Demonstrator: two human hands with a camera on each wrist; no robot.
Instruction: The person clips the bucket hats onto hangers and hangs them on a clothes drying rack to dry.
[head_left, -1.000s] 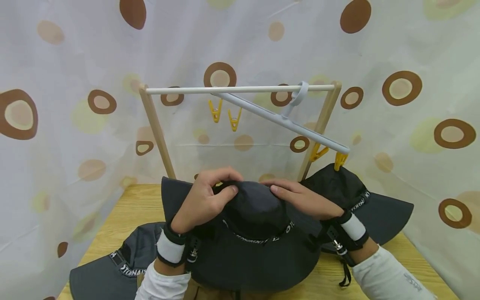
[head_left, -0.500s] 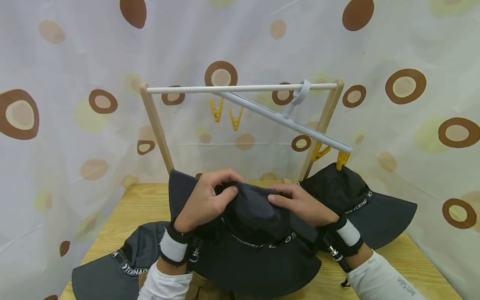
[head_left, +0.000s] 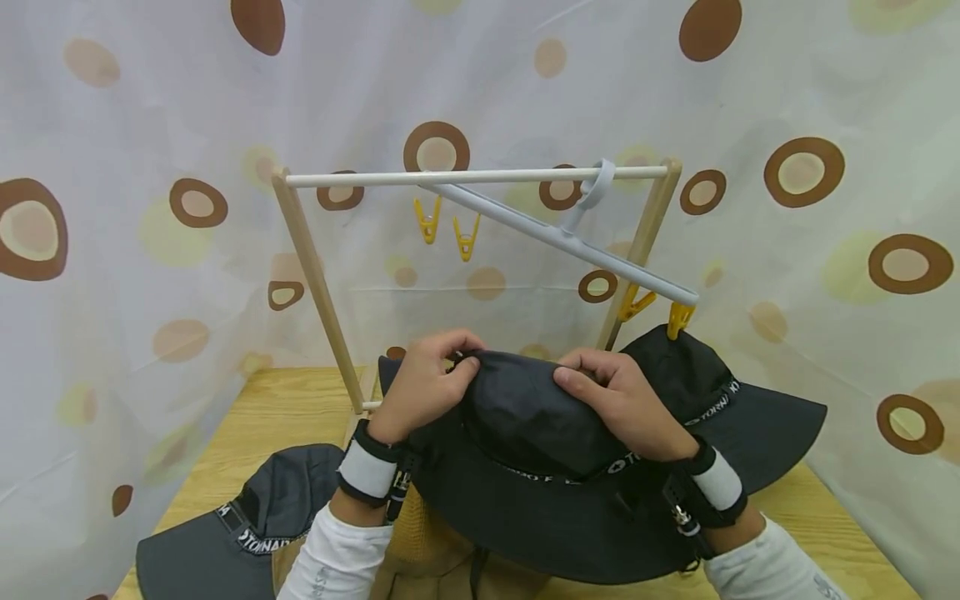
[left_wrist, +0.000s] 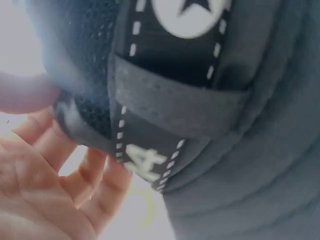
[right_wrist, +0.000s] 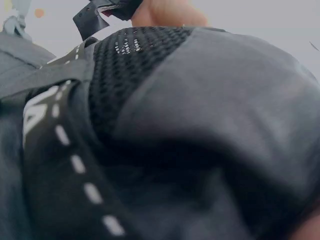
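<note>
A dark wide-brimmed sun hat (head_left: 540, 417) is held up between my two hands, crown on top and brim hanging toward me. My left hand (head_left: 433, 383) pinches the crown's left top edge with thumb and fingers. On the right, my right hand (head_left: 618, 396) pinches the crown's other top edge. Close up in the left wrist view, the hat's band (left_wrist: 150, 120) shows white dashes and lettering, with fingers (left_wrist: 110, 185) behind the fabric. The right wrist view is filled by the crown (right_wrist: 225, 95) and its mesh panel (right_wrist: 135, 70).
A white hanger (head_left: 570, 242) tilts down rightward on a rack bar (head_left: 480, 177). Yellow clips (head_left: 466, 239) hang from it; one clip (head_left: 679, 319) grips another dark hat (head_left: 682, 375). A grey hat (head_left: 277, 500) and a brown hat (head_left: 427, 550) lie on the wooden table (head_left: 292, 400).
Both hands have raised the hat slightly, and it has shifted right. My right hand has moved right along the crown and now pinches its edge, where before its fingers lay flatter.
</note>
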